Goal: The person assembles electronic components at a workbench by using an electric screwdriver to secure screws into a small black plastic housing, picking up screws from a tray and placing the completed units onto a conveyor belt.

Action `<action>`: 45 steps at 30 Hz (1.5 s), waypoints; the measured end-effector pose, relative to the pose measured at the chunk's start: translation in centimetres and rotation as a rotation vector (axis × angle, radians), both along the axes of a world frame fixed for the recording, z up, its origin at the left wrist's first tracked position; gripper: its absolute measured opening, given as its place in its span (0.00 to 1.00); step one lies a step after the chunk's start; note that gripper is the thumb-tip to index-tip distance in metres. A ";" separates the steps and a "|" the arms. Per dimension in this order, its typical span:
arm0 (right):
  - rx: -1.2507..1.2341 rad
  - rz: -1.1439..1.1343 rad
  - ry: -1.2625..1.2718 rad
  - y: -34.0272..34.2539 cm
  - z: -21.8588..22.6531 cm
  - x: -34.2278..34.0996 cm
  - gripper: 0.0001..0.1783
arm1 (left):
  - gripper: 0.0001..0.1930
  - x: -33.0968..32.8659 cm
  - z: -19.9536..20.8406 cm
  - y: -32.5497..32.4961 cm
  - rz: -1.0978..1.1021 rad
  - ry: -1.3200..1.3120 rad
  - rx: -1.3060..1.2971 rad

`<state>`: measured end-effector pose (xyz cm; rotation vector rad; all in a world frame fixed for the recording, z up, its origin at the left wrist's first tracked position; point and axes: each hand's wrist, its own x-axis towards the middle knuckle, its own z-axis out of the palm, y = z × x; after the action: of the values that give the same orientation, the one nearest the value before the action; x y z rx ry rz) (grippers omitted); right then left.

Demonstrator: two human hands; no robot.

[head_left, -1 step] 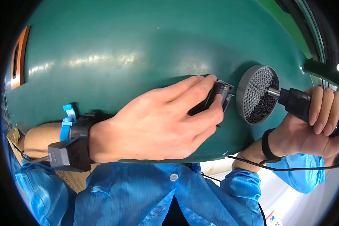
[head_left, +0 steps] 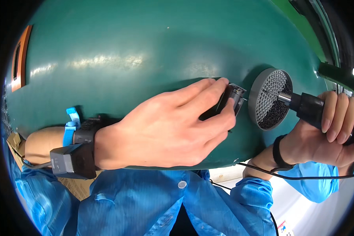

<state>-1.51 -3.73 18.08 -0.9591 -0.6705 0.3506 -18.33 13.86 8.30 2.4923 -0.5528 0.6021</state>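
Observation:
My left hand (head_left: 173,122) lies over the green table, fingers closed round a small black device (head_left: 233,97) with a metal end piece that points right. The palm and fingers cover most of it. At the right my right hand (head_left: 334,129) grips the black handle of an electric screwdriver (head_left: 307,107). Its metal collar and thin bit point left, with the tip over a round grey screw tray (head_left: 257,114). The tray has a dimpled floor, and small dark screws (head_left: 276,115) are heaped along its near right side. Whether the bit touches the dimples I cannot tell.
An orange frame with a dark slot (head_left: 21,59) lies at the far left of the green table (head_left: 106,35). A black cable (head_left: 303,177) runs below my right wrist. Cardboard (head_left: 76,187) shows beneath my left forearm. A dark rail (head_left: 340,76) borders the right side.

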 end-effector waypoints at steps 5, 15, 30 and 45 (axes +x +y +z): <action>0.041 0.064 -0.025 2.4 -1.8 -2.2 0.13 | 0.11 -0.2 -0.1 0.4 0.024 -0.015 0.011; 0.027 0.095 -0.086 2.1 -3.9 -2.4 0.13 | 0.12 0.0 -0.3 0.3 0.044 -0.029 -0.028; 0.026 0.115 -0.091 2.8 -4.6 -2.4 0.13 | 0.12 -0.4 -0.1 0.9 0.036 0.023 -0.016; -0.007 -0.019 -0.134 -1.0 -0.5 2.0 0.13 | 0.25 0.6 1.5 2.4 0.011 0.061 0.069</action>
<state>0.52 -4.77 17.55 -1.0009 -0.7824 0.2739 -17.71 16.29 9.78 2.5713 -0.5456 0.5169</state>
